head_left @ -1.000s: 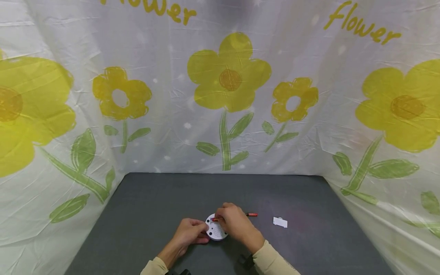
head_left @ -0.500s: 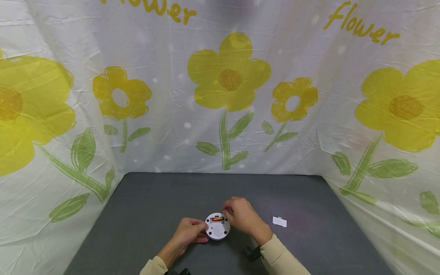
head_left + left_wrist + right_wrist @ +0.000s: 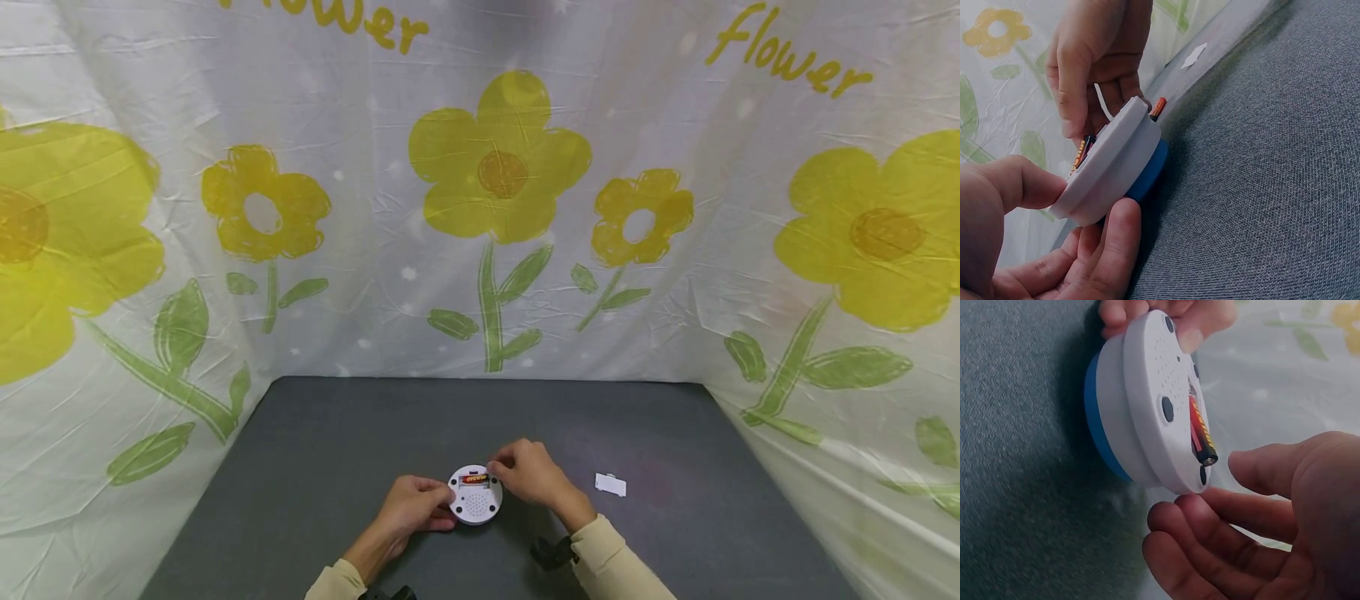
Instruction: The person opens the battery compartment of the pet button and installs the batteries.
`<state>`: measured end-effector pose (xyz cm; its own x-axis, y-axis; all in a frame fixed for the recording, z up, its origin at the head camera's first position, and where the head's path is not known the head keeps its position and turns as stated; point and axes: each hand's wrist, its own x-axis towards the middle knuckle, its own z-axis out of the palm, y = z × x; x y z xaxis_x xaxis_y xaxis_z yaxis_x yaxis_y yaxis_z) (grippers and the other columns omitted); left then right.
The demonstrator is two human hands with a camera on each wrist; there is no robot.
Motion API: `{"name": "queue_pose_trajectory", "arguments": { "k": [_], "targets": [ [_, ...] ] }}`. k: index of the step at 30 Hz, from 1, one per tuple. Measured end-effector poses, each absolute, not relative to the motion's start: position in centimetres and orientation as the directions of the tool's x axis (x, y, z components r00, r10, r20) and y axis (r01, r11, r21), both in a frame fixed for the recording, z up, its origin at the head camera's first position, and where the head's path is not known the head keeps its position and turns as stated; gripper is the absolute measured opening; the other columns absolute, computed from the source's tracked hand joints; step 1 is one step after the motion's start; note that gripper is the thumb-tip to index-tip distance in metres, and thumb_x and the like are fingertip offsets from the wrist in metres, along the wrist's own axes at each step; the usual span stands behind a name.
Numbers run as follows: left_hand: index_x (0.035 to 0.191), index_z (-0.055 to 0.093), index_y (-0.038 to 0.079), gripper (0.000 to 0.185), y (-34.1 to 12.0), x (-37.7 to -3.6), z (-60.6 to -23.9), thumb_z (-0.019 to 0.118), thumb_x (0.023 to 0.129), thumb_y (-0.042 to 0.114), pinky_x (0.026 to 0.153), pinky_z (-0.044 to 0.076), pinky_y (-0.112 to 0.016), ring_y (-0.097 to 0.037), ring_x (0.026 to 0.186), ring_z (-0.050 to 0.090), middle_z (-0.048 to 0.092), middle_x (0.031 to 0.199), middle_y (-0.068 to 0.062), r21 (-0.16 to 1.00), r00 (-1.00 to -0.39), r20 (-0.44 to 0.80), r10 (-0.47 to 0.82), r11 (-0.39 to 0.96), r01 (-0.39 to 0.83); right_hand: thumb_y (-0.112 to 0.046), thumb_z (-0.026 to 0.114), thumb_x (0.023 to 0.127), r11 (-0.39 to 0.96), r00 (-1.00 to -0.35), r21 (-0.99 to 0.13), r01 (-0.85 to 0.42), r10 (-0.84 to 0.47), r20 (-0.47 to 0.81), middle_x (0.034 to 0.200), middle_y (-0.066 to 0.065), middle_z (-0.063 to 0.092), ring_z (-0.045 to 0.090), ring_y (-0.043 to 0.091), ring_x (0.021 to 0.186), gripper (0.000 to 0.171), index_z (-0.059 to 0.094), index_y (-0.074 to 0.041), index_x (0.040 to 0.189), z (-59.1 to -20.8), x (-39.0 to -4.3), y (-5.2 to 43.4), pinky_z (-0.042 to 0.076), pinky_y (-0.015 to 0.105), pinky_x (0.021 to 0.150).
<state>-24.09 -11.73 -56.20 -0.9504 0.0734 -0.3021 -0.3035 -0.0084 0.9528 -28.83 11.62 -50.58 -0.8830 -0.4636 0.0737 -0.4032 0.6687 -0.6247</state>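
Note:
My left hand (image 3: 415,503) grips a round white device (image 3: 476,505) with a blue opposite side (image 3: 1149,173), thumb on the upper rim and fingers underneath. Its upturned face has black feet, small holes and an uncovered battery compartment. In that compartment lies a red, yellow and black battery (image 3: 1199,428), its black end standing proud in the right wrist view. My right hand (image 3: 534,475) is at the device's right edge, fingertips at the rim, thumb apart from the battery's end. Beyond the device, a second battery (image 3: 1159,108) shows in the left wrist view; the right hand hides it in the head view.
A white battery cover (image 3: 611,485) lies on the dark grey table (image 3: 360,425), right of the hands. Behind and at both sides hangs a white cloth (image 3: 367,275) with yellow flowers.
My right hand has let go of the battery, which now lies in the compartment. The hand drew back to the right, then came down to the device's edge. The left hand kept its grip.

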Motion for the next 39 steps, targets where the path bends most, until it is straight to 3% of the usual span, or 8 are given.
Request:
{"name": "queue_pose_trajectory", "arguments": {
  "k": [5, 14, 27, 39],
  "targets": [
    [0.113, 0.073, -0.013, 0.029, -11.7, -24.1, -56.3, 0.072, 0.09, 0.005, 0.064, 0.068, -0.028, -0.015, 0.07, 0.076, 0.078, 0.084, -0.01, 0.955, -0.953, -0.295, 0.071, -0.004, -0.297, -0.019, 0.075, 0.101, 0.622, -0.891, -0.697, -0.356, -0.451, 0.053, 0.085, 0.001, 0.079, 0.063, 0.006, 0.066, 0.016, 0.085, -0.007, 0.103, -51.2, -28.9, 11.6, 0.05, 0.022, 0.055],
    [0.112, 0.072, -0.014, 0.029, -11.7, -24.0, -56.3, 0.071, 0.089, 0.004, 0.063, 0.067, -0.027, -0.014, 0.067, 0.075, 0.077, 0.083, -0.009, 0.956, -0.954, -0.291, 0.067, -0.009, -0.292, -0.018, 0.078, 0.098, 0.6, -0.904, -0.728, -0.331, -0.422, 0.064, 0.083, -0.002, 0.076, 0.061, 0.005, 0.065, 0.011, 0.084, -0.009, 0.098, -52.0, -28.9, 11.3, 0.051, 0.021, 0.054],
    [0.112, 0.071, -0.015, 0.029, -11.8, -24.1, -56.5, 0.071, 0.089, 0.003, 0.062, 0.067, -0.028, -0.015, 0.067, 0.074, 0.076, 0.083, -0.009, 0.965, -0.963, -0.262, 0.065, -0.011, -0.264, -0.017, 0.08, 0.093, 0.629, -0.92, -0.702, -0.334, -0.378, 0.099, 0.08, -0.005, 0.075, 0.058, 0.006, 0.069, 0.007, 0.083, -0.011, 0.09, -52.3, -28.8, 10.6, 0.046, 0.021, 0.057],
    [0.112, 0.073, -0.014, 0.029, -11.6, -24.1, -56.6, 0.072, 0.089, 0.004, 0.063, 0.068, -0.028, -0.015, 0.068, 0.075, 0.077, 0.083, -0.009, 0.961, -0.959, -0.276, 0.063, -0.016, -0.277, -0.019, 0.082, 0.095, 0.641, -0.893, -0.649, -0.41, -0.429, 0.14, 0.082, -0.007, 0.077, 0.062, 0.002, 0.072, 0.006, 0.083, -0.014, 0.092, -52.0, -29.3, 11.3, 0.052, 0.022, 0.062]
  ]
}}
